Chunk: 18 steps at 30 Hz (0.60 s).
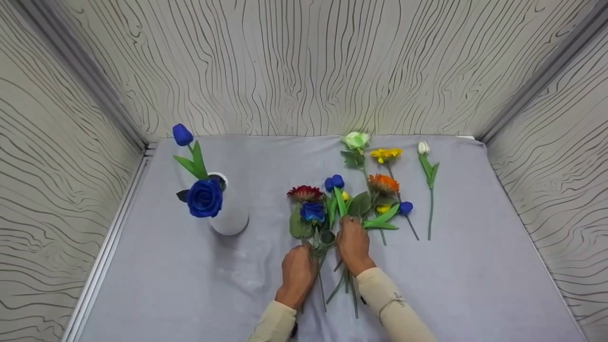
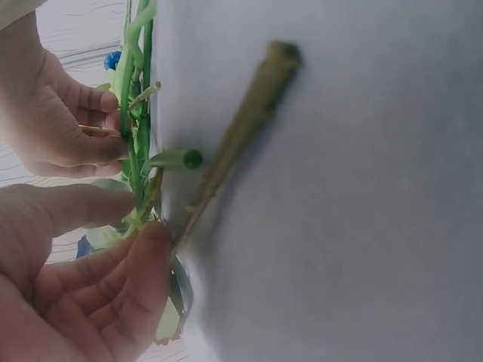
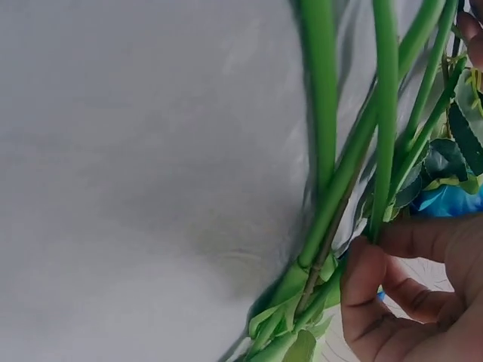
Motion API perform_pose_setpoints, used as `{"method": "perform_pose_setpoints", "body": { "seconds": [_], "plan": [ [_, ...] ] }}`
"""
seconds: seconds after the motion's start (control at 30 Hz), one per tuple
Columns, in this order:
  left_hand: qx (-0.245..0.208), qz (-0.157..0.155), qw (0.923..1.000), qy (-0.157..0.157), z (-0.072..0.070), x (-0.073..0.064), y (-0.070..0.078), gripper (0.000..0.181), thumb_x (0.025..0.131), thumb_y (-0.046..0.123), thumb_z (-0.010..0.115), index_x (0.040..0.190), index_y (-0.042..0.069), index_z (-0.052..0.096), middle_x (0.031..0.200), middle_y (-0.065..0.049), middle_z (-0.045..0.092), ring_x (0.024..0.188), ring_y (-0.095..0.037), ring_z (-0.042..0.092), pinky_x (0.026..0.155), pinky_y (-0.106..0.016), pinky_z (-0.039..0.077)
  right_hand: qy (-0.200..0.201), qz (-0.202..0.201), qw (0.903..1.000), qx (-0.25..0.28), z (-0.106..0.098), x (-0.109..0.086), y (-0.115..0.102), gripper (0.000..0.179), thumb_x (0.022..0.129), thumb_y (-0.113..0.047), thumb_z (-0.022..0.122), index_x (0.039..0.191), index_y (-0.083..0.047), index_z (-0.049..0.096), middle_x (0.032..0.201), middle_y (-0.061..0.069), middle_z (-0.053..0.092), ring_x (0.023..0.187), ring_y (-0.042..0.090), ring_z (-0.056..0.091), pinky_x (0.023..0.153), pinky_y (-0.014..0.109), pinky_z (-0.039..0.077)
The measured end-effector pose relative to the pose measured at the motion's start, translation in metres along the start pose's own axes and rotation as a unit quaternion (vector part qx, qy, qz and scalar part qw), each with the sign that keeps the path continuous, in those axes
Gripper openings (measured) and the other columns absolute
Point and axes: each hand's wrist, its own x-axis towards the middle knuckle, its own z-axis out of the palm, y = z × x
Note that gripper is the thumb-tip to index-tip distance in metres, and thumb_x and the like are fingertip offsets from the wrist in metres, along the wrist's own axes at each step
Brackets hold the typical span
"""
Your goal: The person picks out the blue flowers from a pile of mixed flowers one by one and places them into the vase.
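Observation:
My right hand [image 1: 354, 242] pinches a green stem [image 3: 386, 136] between thumb and forefinger, just below the blue tulip [image 1: 337, 181]. Beside it, my left hand [image 1: 298, 270] holds a flower stem low in the bunch, with its thumb and forefinger [image 2: 155, 234] closing on it in the left wrist view. A blue rose [image 1: 312, 212] and a dark red flower [image 1: 305, 193] lie just beyond the left fingers. Several stems cross under and between both hands, their cut ends toward me. Leaves partly hide the left fingertips in the head view.
A white vase [image 1: 230, 213] at the left holds a large blue rose [image 1: 204, 198] and a blue tulip [image 1: 182, 135]. To the right lie a pale green rose [image 1: 356, 140], a yellow flower [image 1: 386, 155], an orange flower [image 1: 384, 183] and a white tulip [image 1: 423, 148] on grey cloth [image 1: 475, 275].

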Motion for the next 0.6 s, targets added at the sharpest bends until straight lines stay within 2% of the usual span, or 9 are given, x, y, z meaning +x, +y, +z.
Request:
{"method": "perform_pose_setpoints", "body": {
  "seconds": [0.13,0.23,0.33,0.47,0.6],
  "plan": [
    [0.012,0.004,0.9998,0.013,0.000,0.000,0.001,0.009,0.073,0.001,0.070,0.078,0.007,0.065,0.065,-0.004,0.058,0.055,-0.022,0.057,0.048,-0.034,0.045,0.015,-0.013,0.9996,0.022,-0.001,0.000,-0.001,0.010,0.082,0.007,0.063,0.088,-0.001,0.061,0.077,0.016,0.056,0.064,0.035,0.059,0.054,0.046,0.049],
    [0.029,0.016,0.9990,0.031,-0.001,0.000,0.004,0.019,0.075,0.008,0.077,0.092,0.004,0.070,0.077,-0.007,0.064,0.063,-0.025,0.062,0.055,-0.038,0.050,0.011,-0.007,0.9990,0.042,-0.004,0.001,-0.005,0.011,0.083,0.007,0.063,0.089,-0.002,0.061,0.079,0.014,0.056,0.068,0.032,0.058,0.057,0.046,0.049],
    [0.039,0.037,0.9975,0.047,-0.002,-0.001,0.008,0.024,0.077,0.018,0.080,0.094,0.005,0.069,0.081,-0.006,0.064,0.066,-0.024,0.063,0.057,-0.038,0.051,-0.006,0.016,0.9974,0.070,-0.009,0.002,-0.012,0.012,0.085,0.006,0.063,0.092,-0.004,0.061,0.081,0.010,0.056,0.071,0.029,0.058,0.062,0.044,0.049],
    [0.000,0.056,0.9972,0.049,-0.003,0.001,0.012,0.018,0.081,0.025,0.078,0.090,0.011,0.071,0.079,-0.001,0.066,0.067,-0.019,0.064,0.059,-0.035,0.051,-0.020,0.039,0.9923,0.116,-0.018,0.006,-0.024,0.010,0.088,0.001,0.063,0.094,-0.007,0.060,0.084,0.008,0.057,0.076,0.026,0.060,0.066,0.042,0.050],
    [-0.036,0.068,0.9967,0.026,-0.002,0.002,0.013,0.015,0.084,0.022,0.076,0.091,0.010,0.071,0.077,0.000,0.067,0.067,-0.017,0.064,0.059,-0.033,0.051,-0.024,0.041,0.9856,0.162,-0.024,0.010,-0.033,0.008,0.089,-0.001,0.065,0.094,-0.006,0.060,0.086,0.008,0.060,0.074,0.023,0.062,0.065,0.040,0.052]
  ]
}}
